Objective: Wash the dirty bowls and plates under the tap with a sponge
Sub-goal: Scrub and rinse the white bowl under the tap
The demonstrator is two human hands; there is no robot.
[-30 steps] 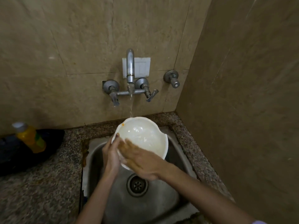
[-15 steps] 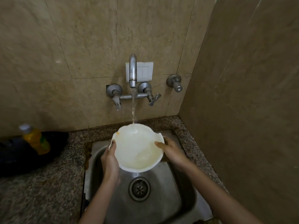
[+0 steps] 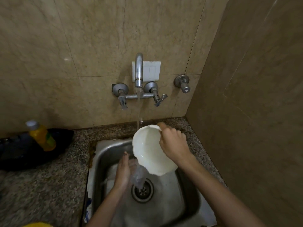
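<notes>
A white bowl point(image 3: 150, 149) with a wavy rim is tilted to the left over the steel sink point(image 3: 188, 202). My right hand point(image 3: 174, 143) grips its far right rim. Water pours out of the bowl's lower edge toward the drain point(image 3: 142, 190). My left hand point(image 3: 123, 171) is below the bowl in that falling water, fingers extended and holding nothing. The wall tap point(image 3: 138, 71) runs, its stream dropping just past the bowl's far rim. No sponge is visible.
A yellow bottle point(image 3: 41, 136) with a grey cap lies on a black pan point(image 3: 24, 153) on the speckled granite counter point(image 3: 49, 185) at the left. Tiled walls close the back and the right side. A yellow object point(image 3: 38, 224) peeks in at the bottom edge.
My left hand let go of the bowl and dropped under it. My right hand took the rim and tipped the bowl left, emptying the water.
</notes>
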